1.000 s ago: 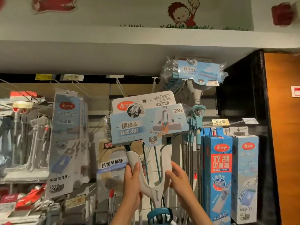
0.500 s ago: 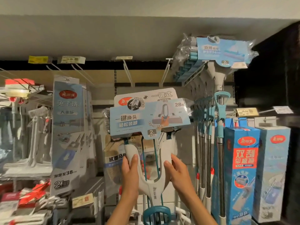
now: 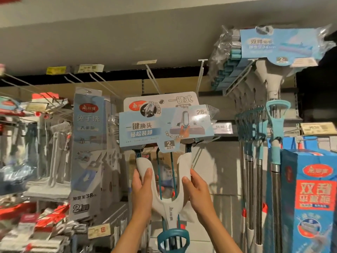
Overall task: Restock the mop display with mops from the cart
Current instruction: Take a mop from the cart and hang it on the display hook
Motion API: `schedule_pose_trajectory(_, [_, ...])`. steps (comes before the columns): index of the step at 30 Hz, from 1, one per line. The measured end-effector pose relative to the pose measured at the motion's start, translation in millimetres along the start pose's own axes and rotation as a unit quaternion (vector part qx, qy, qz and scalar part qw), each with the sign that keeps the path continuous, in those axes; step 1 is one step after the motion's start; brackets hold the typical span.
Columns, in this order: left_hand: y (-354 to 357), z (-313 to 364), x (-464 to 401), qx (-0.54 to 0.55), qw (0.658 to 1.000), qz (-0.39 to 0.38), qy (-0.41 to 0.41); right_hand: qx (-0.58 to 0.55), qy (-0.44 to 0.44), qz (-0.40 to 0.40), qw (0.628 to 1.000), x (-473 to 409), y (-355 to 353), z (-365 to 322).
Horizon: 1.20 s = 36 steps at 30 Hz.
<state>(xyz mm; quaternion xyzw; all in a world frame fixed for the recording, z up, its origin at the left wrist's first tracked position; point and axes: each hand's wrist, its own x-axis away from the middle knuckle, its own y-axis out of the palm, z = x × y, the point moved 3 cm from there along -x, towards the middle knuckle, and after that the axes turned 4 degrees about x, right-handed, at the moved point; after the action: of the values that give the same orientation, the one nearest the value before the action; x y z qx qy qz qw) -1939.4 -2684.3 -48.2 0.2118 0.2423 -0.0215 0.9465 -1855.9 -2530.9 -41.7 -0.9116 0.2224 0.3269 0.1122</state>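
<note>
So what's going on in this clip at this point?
A person is restocking a shop's mop display. Both hands hold one packaged mop up by its white forked yoke: the left hand grips the left arm, the right hand the right arm. The mop has its blue card header raised just below the bare white hooks, not yet hung. More mops already hang to the right, beside boxed ones.

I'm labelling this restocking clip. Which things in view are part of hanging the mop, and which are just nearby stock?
Part of the job:
- white Y-shaped mop with blue card label
- left hand, gripping one prong
- right hand, gripping the other prong
- bare white peg hooks

Just nearby:
- tall grey mop box
- blue and red boxes
- hanging steel-handled mops
</note>
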Motion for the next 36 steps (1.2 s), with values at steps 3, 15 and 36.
schedule_pose_trajectory(3, [3.6,6.1,-6.8,0.005,0.999,0.016,0.029,-0.016,-0.007,-0.01,1.0,-14.1,2.0,3.0])
schedule_pose_trajectory(15, [-4.2,22.3,-56.1,0.028,0.998,0.027,0.041,-0.002,-0.048,-0.008,0.999,-57.1,37.7,-6.8])
schedule_pose_trajectory(36, [-25.3,61.9,-157.3,0.066,0.991,-0.094,0.073,-0.031,-0.091,0.086,0.992,-101.1,109.9,-51.8])
